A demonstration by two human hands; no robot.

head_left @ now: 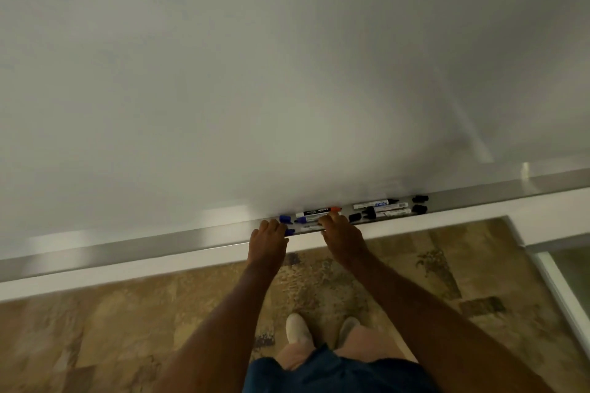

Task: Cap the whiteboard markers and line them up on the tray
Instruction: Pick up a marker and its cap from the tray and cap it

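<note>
Both hands reach onto the metal whiteboard tray (127,247) above patterned carpet (127,329). Left hand (267,241) fingers curl beside blue caps (284,219); right hand (341,233) fingers cover markers (319,211); grip unclear.

We take this for an office or meeting room, though the blur leaves some doubt: a large whiteboard (255,73) fills the wall at 12 o'clock, its metal tray (479,198) carries markers (380,204), and patterned carpet (95,329) covers the floor.
</note>
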